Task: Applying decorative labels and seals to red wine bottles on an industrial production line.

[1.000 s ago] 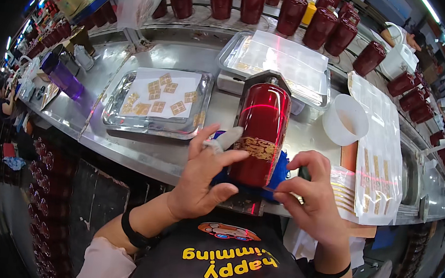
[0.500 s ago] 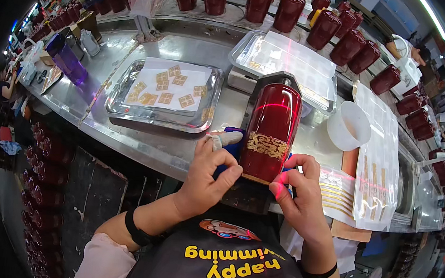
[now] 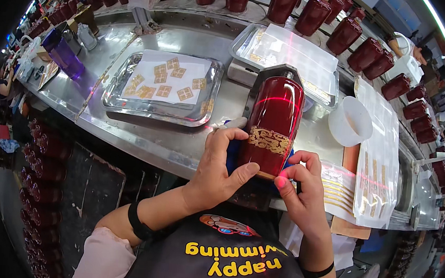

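A glossy dark red bottle [image 3: 277, 109] lies tilted in a dark cradle [image 3: 260, 74] in front of me, with an ornate gold band decal [image 3: 269, 141] across its lower part. My left hand [image 3: 219, 162] holds the bottle's left side, its index finger at the band's left end and its thumb on the lower front; a pale finger cover shows on one finger. At the bottle's lower right edge, thumb and index finger of my right hand [image 3: 302, 191] are pinched together. Whatever might be between them is too small to make out.
Left stands a metal tray [image 3: 109, 102] with square gold decals on white paper. Behind the bottle is another tray [image 3: 235, 50] of decal sheets. A white tub [image 3: 350, 123] and decal strips [image 3: 375, 179] lie right. Red bottles [image 3: 342, 35] line the far conveyor; a purple cup [image 3: 65, 56] stands far left.
My left thumb has moved right onto the bottle's lower front, and the index finger now reaches the band's end. My right hand stays pinched. Bottles on the far conveyor have shifted right.
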Motion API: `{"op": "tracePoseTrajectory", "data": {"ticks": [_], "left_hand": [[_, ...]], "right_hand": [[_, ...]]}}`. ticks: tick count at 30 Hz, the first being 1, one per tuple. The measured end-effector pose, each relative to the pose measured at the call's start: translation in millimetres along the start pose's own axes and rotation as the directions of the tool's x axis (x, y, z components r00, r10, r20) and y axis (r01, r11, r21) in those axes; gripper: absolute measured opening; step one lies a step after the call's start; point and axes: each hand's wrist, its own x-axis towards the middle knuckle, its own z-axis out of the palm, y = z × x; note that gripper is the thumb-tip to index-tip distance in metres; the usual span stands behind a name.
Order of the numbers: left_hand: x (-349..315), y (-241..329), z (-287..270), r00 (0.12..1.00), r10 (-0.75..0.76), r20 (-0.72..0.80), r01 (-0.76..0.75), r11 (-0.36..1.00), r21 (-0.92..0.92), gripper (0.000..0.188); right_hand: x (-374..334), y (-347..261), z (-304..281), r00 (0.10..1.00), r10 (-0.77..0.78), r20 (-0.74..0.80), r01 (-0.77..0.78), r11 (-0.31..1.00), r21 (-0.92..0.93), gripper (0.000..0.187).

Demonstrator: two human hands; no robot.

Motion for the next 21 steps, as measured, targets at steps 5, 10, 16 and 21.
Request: {"op": "tracePoseTrajectory", "data": {"ticks": [5,10,16,21], "left_hand": [[-0.2,-7.0,0.1,0.996,-0.085,0.018,0.086,0.978,-0.192,0.054],[-0.7,-7.8,1.1,0.999,-0.044,0.023,0.046,0.994,-0.099,0.056],[0.5,-6.1,2.4,0.999,-0.044,0.009,0.044,0.996,-0.080,0.059],[0.8,-6.4,2.1,0.999,-0.053,0.010,0.054,0.991,-0.121,0.057]], "right_hand": [[0.2,1.5,1.2,1.000,0.003,-0.009,-0.003,1.000,0.015,0.013],[-0.3,3.5,1.3,1.000,0.028,-0.011,-0.028,0.999,0.027,0.014],[0.1,5.8,2.4,0.999,0.030,-0.021,-0.029,0.998,0.051,0.015],[1.0,6.7,3.5,0.999,0.036,-0.019,-0.035,0.998,0.058,0.015]]}}
